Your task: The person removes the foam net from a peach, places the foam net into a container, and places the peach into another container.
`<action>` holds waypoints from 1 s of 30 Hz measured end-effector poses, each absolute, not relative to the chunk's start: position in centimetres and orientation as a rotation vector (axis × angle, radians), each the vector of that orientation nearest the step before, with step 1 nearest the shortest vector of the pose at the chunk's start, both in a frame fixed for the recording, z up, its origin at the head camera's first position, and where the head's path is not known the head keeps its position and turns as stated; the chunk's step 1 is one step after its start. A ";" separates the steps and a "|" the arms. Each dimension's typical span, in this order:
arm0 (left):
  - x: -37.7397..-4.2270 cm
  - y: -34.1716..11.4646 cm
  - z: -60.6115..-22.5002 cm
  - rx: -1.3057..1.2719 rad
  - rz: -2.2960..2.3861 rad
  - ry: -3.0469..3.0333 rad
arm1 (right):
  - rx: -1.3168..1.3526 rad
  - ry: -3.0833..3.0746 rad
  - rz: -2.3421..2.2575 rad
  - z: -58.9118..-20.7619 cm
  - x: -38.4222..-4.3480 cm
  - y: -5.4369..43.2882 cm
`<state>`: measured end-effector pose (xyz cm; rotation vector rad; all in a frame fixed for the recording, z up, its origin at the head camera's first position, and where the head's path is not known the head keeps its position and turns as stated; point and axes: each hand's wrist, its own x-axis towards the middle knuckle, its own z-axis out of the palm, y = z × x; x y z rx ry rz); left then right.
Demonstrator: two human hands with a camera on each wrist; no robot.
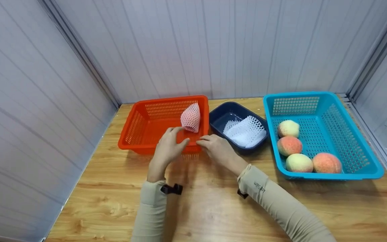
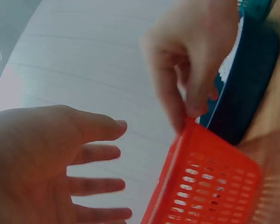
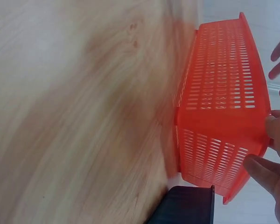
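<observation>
My right hand [image 1: 221, 150] pinches the front right corner of the rim of a red-orange plastic basket [image 1: 136, 147], thumb and fingers at the rim in the right wrist view. Over the basket's front edge my left hand [image 1: 168, 146] is held with fingers spread and thumb apart, nothing between them; the left wrist view shows that hand [image 2: 51, 158] beside the rim. Inside the basket, at its right end, a rounded pinkish thing lies in a white foam fruit net [image 1: 190, 117], close beyond the left fingertips.
Right of the red basket stands a navy tub [image 1: 219, 117] with white foam nets [image 1: 247, 132] in it. Farther right, a blue basket [image 1: 328, 131] holds several peaches [image 1: 327, 163] along its left and front sides. Pale panel walls [image 1: 186, 50] enclose the wooden table [image 1: 207, 208].
</observation>
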<state>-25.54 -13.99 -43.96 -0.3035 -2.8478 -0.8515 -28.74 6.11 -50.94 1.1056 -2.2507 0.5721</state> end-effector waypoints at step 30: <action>-41.0 -14.2 -44.0 0.410 -1.298 -3.346 | 1.070 -2.145 0.787 -52.7 -28.9 6.0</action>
